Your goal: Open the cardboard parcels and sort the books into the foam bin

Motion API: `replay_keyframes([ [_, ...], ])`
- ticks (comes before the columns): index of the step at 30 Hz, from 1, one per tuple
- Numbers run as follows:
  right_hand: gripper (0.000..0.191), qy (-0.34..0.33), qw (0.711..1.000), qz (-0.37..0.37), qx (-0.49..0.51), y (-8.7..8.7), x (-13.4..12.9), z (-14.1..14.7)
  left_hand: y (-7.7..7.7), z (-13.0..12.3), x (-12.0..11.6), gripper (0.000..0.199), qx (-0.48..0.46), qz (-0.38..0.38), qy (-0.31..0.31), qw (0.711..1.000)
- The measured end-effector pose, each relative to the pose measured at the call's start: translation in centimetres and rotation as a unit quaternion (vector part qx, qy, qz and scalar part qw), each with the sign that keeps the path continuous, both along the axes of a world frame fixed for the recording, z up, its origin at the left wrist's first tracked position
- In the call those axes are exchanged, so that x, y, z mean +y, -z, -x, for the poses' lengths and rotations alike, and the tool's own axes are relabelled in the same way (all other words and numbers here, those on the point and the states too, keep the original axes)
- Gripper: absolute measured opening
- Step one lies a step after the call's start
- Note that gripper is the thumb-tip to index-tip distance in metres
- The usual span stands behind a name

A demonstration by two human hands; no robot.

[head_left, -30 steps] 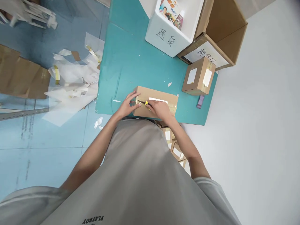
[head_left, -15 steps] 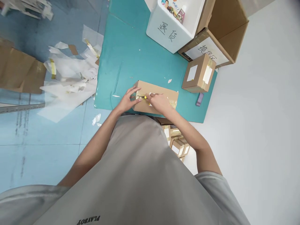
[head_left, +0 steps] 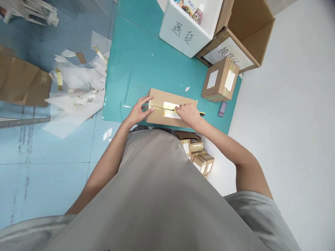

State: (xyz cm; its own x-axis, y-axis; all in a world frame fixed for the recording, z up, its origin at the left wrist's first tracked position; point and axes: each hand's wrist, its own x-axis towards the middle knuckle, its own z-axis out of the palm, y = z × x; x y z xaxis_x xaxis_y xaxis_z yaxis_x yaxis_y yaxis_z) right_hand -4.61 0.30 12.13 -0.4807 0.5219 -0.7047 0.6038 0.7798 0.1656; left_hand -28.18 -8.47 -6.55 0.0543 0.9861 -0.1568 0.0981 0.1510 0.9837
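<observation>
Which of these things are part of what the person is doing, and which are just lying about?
In use:
carton, touched by the left hand
yellow-and-black cutter, in the right hand

Apparently just lying about:
taped box
white bin
large open box
small cartons
blurred purple item
paper scraps

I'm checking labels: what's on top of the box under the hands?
On the box: a white label, tape, some of the left hand. The right hand, holding a cutter, hides part of the label.

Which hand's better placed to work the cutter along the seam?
Probably the right hand: it grips the cutter over the label. The left hand rests at the taped end of the box, holding no tool.
</observation>
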Motion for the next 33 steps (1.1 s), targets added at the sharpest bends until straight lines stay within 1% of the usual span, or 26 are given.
replay_keyframes([
  [3,0.040,0.018,1.000,-0.005,-0.025,-0.2,0.2,-3.5,-0.8,-0.5,-0.1,0.070,0.026,-0.003,-0.005,1.000],
  [5,0.041,0.015,1.000,-0.003,-0.016,-0.1,0.1,-5.1,-1.5,-1.7,0.2,0.061,0.075,-0.007,-0.026,0.997],
  [8,0.040,0.014,1.000,-0.003,0.006,0.6,0.1,-6.2,-2.7,-5.0,1.2,0.048,0.183,-0.024,-0.106,0.977],
  [10,0.039,0.010,1.000,0.004,0.026,0.9,0.2,-6.6,-3.2,-7.4,2.0,0.046,0.237,-0.037,-0.151,0.959],
  [13,0.039,0.014,0.999,0.008,0.045,1.1,0.7,-8.6,-3.4,-10.0,2.7,0.048,0.269,-0.045,-0.164,0.948],
  [15,0.038,0.027,0.999,0.008,0.042,0.9,1.0,-11.1,-3.3,-10.6,2.8,0.049,0.278,-0.044,-0.163,0.946],
  [18,0.038,0.044,0.998,0.008,0.033,0.7,1.2,-16.0,-3.1,-10.8,2.7,0.050,0.298,-0.038,-0.169,0.939],
  [20,0.038,0.053,0.998,0.003,0.037,0.9,1.3,-19.2,-3.1,-10.9,2.6,0.052,0.309,-0.030,-0.173,0.935],
  [22,0.039,0.059,0.997,0.000,0.055,1.5,1.4,-21.7,-3.1,-11.2,2.6,0.053,0.321,-0.021,-0.177,0.930],
  [25,0.043,0.086,0.991,0.001,0.103,3.2,1.4,-24.6,-3.1,-11.5,2.7,0.053,0.340,-0.019,-0.182,0.922],
  [28,0.045,0.153,0.969,0.015,0.192,5.2,1.2,-26.7,-3.2,-11.4,2.7,0.054,0.346,-0.030,-0.185,0.919],
  [31,0.041,0.234,0.924,0.035,0.299,7.1,0.6,-28.2,-3.5,-10.8,2.7,0.056,0.347,-0.029,-0.195,0.917],
  [33,0.038,0.265,0.893,0.062,0.360,8.2,0.2,-28.8,-3.7,-10.5,2.6,0.058,0.353,-0.016,-0.199,0.914],
])
